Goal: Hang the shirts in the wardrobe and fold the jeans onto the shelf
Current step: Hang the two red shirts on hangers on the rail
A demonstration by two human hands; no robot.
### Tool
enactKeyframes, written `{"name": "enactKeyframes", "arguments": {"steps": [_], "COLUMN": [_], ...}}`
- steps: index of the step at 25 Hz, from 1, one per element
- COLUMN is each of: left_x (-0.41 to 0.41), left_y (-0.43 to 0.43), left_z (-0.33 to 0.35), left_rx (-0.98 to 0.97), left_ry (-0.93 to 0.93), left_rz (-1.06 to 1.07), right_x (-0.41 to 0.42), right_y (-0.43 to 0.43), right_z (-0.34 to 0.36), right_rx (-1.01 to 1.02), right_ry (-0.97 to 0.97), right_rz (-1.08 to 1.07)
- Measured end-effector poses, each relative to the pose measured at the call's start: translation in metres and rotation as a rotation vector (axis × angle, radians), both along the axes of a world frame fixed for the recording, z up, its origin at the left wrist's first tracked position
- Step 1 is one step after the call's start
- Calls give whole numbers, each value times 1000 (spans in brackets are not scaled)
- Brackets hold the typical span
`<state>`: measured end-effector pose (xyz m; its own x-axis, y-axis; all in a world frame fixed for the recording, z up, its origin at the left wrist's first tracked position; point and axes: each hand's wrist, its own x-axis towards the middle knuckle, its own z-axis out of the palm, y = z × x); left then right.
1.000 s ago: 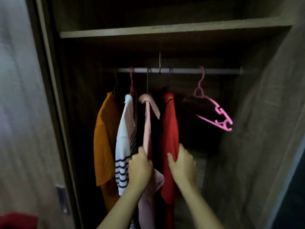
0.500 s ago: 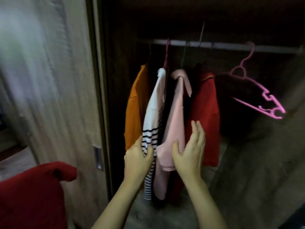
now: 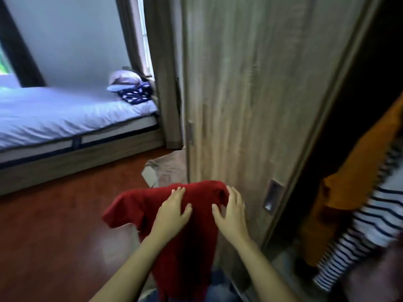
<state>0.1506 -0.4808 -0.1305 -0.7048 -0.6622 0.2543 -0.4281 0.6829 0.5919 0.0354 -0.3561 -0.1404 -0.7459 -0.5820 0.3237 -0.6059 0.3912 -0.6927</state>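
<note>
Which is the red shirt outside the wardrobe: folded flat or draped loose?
Draped loose: the red shirt hangs down in uneven folds, one sleeve sticking out sideways; no hanger shows.

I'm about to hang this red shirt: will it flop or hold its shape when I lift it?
Probably floppy: the red shirt drapes downward with one sleeve drooping. Likely light, as the cloth looks thin. It may slide if pushed, since it only hangs loose under the left hand and beside the right hand.

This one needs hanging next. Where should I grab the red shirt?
Probably pinch the red shirt along its raised top edge, coming from above: it hangs draped, sleeve out to the left, with the left hand and right hand open there.
</note>
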Motion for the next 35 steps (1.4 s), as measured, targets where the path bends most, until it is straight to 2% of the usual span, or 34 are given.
{"name": "enactKeyframes", "arguments": {"steps": [4,9,11,15,19,21,24,29,31,35], "left_x": [28,45,47,51,53,46,29,-17,-36,-69], "left_y": [-78,-133,-139,-144,-135,-129,-115,-86,-74,-45], "left_z": [-18,-56,-68,-83,-84,-63,-9,76,100,116], "left_rx": [-173,-345,-361,-485,-541,-534,-380,-11,162,529], "left_ry": [-181,-503,-485,-389,-339,-240,58,495,514,473], "left_rz": [-20,-32,-56,-63,-78,-51,-42,-146,-218,-505], "right_x": [-2,-6,-1,3,-1,-7,-16,-22,-23,-21], "right_y": [-71,-132,-151,-172,-164,-156,-138,-89,-67,-30], "right_z": [-33,-52,-51,-53,-41,-26,14,117,153,198], "right_rx": [66,-100,-185,-278,-249,-223,-335,-502,-584,-689], "right_ry": [-127,-464,-568,-626,-628,-619,-540,-201,-144,-105], "right_rz": [32,-317,-459,-590,-542,-462,-349,-203,-146,-128]}}
